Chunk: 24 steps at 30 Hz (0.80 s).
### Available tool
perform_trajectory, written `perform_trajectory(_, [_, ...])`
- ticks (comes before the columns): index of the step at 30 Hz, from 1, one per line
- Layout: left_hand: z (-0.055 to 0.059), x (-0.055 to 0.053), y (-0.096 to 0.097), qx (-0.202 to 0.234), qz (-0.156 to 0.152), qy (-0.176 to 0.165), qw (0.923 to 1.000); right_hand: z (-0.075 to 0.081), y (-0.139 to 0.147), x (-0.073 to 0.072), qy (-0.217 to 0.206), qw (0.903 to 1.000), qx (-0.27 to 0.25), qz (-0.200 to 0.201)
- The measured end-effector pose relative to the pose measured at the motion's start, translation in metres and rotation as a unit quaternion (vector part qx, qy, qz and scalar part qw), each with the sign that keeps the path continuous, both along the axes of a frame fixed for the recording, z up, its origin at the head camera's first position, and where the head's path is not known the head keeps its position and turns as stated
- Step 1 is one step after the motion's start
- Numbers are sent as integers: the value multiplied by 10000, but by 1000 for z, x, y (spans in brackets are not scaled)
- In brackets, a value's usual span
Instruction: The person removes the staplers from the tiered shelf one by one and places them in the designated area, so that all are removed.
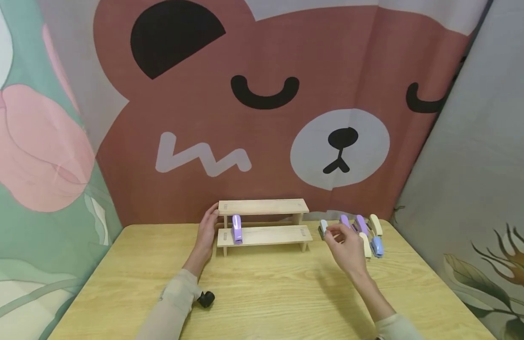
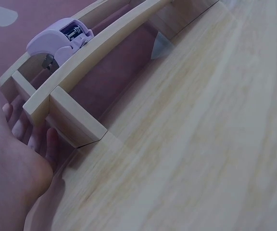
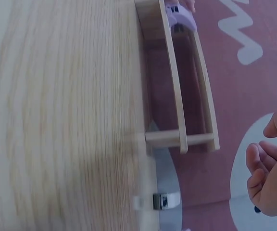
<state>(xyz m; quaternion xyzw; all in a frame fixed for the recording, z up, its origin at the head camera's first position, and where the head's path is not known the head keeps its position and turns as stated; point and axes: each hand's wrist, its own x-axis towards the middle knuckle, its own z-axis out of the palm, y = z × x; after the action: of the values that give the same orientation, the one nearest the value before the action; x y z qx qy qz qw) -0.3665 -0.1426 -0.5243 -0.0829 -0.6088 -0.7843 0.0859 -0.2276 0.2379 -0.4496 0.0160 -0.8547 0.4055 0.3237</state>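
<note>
A two-tier wooden shelf stand (image 1: 266, 235) stands at the back of the table, with a purple stapler (image 1: 237, 230) upright on the left of its lower board. My left hand (image 1: 206, 231) rests against the stand's left end; in the left wrist view, its fingers (image 2: 35, 138) lie along the end pieces. My right hand (image 1: 346, 248) hovers in front of the staplers at the right, fingers loosely bent and nothing between them. Beside its fingertips is a pale grey stapler (image 1: 323, 228), partly covered by the hand. In the right wrist view, this stapler (image 3: 166, 200) lies beyond the stand's end.
Several more staplers are grouped at the back right: purple ones (image 1: 361, 224), cream ones (image 1: 375, 224) and a blue one (image 1: 377, 246). Behind the wooden table (image 1: 262, 293) hangs a bear-print curtain (image 1: 194, 118). Other curtains close off both sides.
</note>
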Motion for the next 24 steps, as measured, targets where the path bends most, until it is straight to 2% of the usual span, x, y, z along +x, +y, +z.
perform_trajectory(8, [1, 0, -1, -9, -78, -77, 9999, -2, -28, -4, -263, 9985, -228, 431])
perform_trajectory(12, [16, 10, -2, -26, -245, -133, 9996, -3, -45, -8, -425, 9969, -231, 625])
perform_trajectory(15, [28, 19, -4, -125, -281, -168, 9994, -3, -59, -13, -540, 9951, -179, 807])
perform_trajectory(16, [28, 20, -4, -164, -262, -166, 9994, -3, -63, -15, -559, 9945, -162, 870])
perform_trajectory(20, [29, 20, -6, -295, -194, -200, 9992, -2, -82, -20, -707, 9901, -220, 1188])
perform_trajectory(24, [17, 9, -6, -155, -207, -199, 9995, -2, -100, -25, -812, 9858, -318, 1435])
